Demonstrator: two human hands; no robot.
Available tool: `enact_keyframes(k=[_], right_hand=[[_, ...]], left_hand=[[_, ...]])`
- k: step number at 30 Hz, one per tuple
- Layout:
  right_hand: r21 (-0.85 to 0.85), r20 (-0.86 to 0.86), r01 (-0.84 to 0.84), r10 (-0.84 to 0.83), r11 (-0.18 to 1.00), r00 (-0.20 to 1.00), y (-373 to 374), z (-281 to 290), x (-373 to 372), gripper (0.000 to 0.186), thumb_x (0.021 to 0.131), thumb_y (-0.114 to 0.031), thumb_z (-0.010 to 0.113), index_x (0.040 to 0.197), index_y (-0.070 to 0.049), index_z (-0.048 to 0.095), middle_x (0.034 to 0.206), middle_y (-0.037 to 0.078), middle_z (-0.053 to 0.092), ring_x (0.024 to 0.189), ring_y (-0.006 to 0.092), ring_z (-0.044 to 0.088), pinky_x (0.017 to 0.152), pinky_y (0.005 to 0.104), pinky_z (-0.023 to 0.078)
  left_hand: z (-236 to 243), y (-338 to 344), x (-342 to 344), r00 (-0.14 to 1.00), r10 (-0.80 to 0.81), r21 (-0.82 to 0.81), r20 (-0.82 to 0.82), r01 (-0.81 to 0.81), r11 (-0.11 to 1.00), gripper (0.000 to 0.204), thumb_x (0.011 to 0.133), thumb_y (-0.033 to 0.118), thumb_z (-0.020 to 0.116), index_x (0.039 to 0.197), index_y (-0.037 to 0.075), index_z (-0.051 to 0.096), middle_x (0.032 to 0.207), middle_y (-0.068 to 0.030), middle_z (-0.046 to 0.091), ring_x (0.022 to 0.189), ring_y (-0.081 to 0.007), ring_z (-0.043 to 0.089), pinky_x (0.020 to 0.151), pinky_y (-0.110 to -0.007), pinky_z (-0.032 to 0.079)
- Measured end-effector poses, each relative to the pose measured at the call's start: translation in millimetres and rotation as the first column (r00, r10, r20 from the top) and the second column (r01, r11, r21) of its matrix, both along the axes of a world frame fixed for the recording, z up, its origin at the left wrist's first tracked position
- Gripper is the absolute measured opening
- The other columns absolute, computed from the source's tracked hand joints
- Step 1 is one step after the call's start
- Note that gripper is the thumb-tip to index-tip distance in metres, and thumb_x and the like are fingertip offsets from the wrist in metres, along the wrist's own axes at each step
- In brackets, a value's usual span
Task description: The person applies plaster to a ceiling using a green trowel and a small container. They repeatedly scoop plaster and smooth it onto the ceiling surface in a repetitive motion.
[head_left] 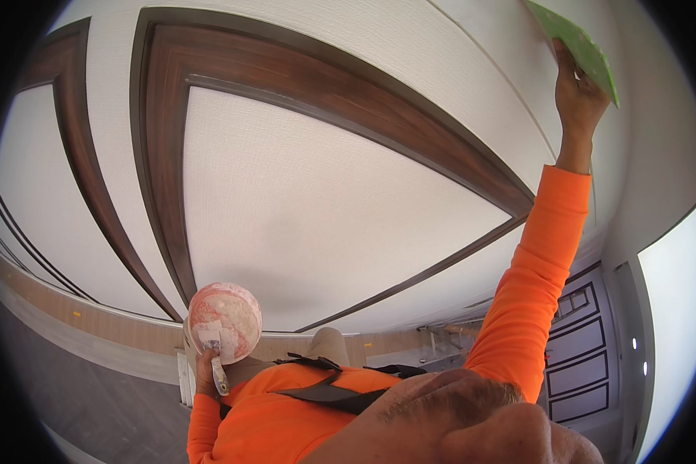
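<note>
My right arm, in an orange sleeve, stretches up to the far right. My right hand [581, 94] is closed on a green flat plastering trowel [574, 48], whose sheet lies at the pale wall surface; I cannot tell whether it touches. Low on the left, my left hand [206, 370] is closed at the near rim of a round pinkish tub [241, 305] smeared with whitish paste. A putty knife [220, 374] is held there too, its blade over the tub and its handle toward me. The left fingers are partly hidden.
In front stands a textured white wall panel [317, 193] framed by dark brown wooden molding [348, 81]. A second framed panel [35, 178] is on the left. Below are a grey floor [93, 394] and a wood-toned strip [116, 334]. Paneled doors [580, 348] stand at the lower right.
</note>
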State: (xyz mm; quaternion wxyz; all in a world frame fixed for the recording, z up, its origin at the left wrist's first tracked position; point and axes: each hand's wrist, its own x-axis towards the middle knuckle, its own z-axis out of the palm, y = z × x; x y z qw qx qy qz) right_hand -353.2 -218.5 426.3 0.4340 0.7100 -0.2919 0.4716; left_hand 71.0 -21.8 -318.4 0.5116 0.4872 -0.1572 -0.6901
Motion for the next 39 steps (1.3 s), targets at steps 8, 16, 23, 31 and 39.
enact_keyframes(k=[8,16,23,31,39], right_hand=[[0.01,0.091,0.147,-0.147,0.989,0.985,17,-10,-7,0.032,0.089,-0.018,0.081,0.114,0.001,0.074,0.107,0.01,0.077,0.098,0.0191,0.073,0.084,0.031,0.057],[0.024,0.016,0.029,-0.029,0.999,0.999,17,-8,-3,0.027,0.089,-0.015,0.081,0.11,0.0,0.076,0.105,0.008,0.078,0.098,0.0176,0.073,0.09,0.0303,0.055],[-0.001,-0.058,0.037,-0.037,0.999,0.998,9,-2,13,0.026,0.089,-0.015,0.081,0.11,0.0,0.077,0.105,0.009,0.078,0.097,0.0179,0.074,0.089,0.0298,0.055],[-0.064,-0.138,0.052,-0.061,0.997,0.989,4,14,5,0.025,0.088,-0.017,0.082,0.109,-0.004,0.079,0.101,0.006,0.08,0.091,0.0165,0.075,0.084,0.0282,0.056],[0.03,-0.086,0.208,-0.204,0.978,0.975,16,14,22,0.028,0.089,-0.013,0.081,0.113,0.001,0.075,0.108,0.008,0.077,0.1,0.0179,0.072,0.091,0.031,0.056]], left_hand=[[6,0,-3,0.998,0.03,0.009,-0.048,-0.03,1.0,0.052,0.076,0.019,0.064,0.124,-0.002,0.061,0.101,-0.0071,0.064,0.088,-0.0223,0.064,0.08,-0.035,0.052],[-8,-1,0,0.999,0.022,-0.016,-0.037,-0.023,1.0,0.058,0.076,0.018,0.063,0.129,-0.002,0.058,0.107,-0.0083,0.065,0.094,-0.0241,0.065,0.084,-0.035,0.052],[-3,1,0,0.999,0.016,0.015,-0.029,-0.015,1.0,0.056,0.077,0.02,0.063,0.129,0.0,0.058,0.104,-0.0071,0.065,0.09,-0.0221,0.065,0.08,-0.034,0.052],[38,1,-5,1.0,0.012,0.054,-0.006,-0.012,0.998,0.048,0.078,0.021,0.063,0.122,0.003,0.06,0.093,-0.0038,0.063,0.073,-0.0175,0.062,0.063,-0.031,0.051],[10,-1,-3,1.0,0.017,0.044,-0.012,-0.017,0.999,0.045,0.077,0.021,0.063,0.119,0.003,0.061,0.088,-0.004,0.062,0.067,-0.0177,0.062,0.057,-0.031,0.051]])
